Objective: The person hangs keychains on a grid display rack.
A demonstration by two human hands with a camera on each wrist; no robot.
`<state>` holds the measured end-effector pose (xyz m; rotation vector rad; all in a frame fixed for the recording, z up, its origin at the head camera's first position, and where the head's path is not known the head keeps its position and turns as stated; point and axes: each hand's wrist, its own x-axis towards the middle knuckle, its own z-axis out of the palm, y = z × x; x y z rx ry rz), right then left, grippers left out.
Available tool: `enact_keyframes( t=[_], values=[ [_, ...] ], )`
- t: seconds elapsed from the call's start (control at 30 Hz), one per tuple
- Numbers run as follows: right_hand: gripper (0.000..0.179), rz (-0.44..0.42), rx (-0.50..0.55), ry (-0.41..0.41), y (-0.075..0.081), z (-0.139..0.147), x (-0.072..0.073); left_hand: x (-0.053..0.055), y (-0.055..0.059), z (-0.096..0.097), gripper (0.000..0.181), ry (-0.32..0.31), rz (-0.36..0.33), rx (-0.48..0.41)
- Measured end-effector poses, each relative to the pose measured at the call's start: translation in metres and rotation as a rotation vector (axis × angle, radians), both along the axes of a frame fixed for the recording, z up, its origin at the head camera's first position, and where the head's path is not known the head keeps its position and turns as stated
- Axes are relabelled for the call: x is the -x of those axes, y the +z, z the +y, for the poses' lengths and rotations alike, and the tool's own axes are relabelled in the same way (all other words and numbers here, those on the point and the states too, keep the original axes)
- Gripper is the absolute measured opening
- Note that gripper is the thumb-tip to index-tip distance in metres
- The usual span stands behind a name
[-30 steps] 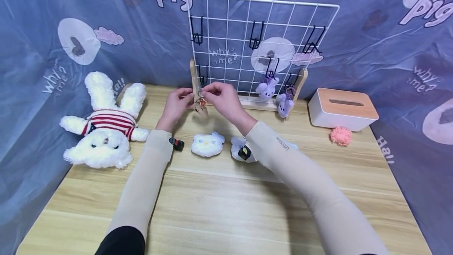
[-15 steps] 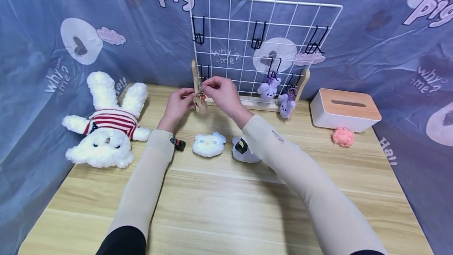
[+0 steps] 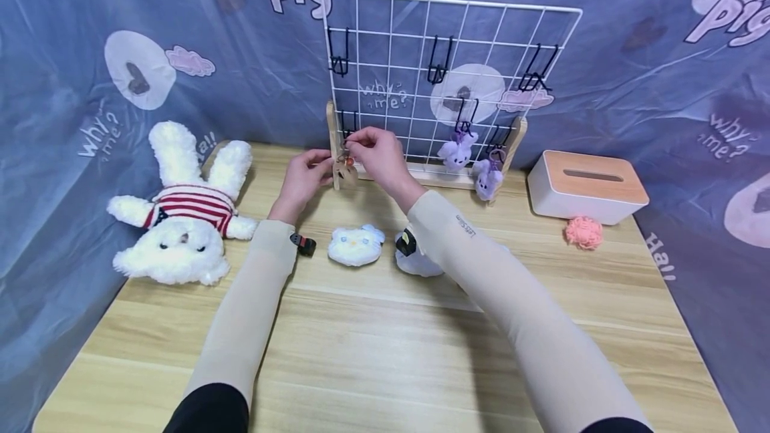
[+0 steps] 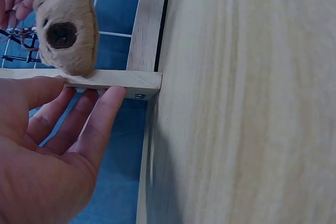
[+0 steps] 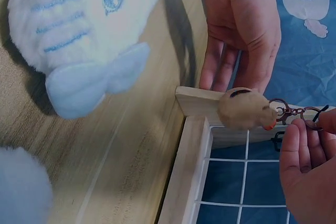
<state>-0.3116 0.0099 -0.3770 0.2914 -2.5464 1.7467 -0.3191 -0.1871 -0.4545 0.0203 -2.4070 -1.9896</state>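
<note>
Bear charm shifted rightward, hands pinching its ring (right) and rack post (left), tissue box apart.

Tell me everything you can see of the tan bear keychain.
The bear keychain is a tan, plush-looking head with a dark brown muzzle, an orange bead and a metal-looking clasp and ring. The right hand pinches the ring; the head hangs by the wooden post at the left end of the grid rack; whether they touch is unclear.
</note>
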Motion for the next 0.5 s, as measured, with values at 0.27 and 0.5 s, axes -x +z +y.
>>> enact_keyframes(
  t=[0.27, 0.5],
  values=[
    [0.014, -0.019, 0.042, -0.030, -0.007, -0.001, 0.009, -0.001, 0.000, 0.001, 0.035, 0.000, -0.003, -0.005],
    [0.015, -0.048, 0.089, -0.057, -0.008, -0.002, 0.015, 0.000, -0.001, 0.001, 0.035, -0.003, 0.001, -0.009]
  ],
)
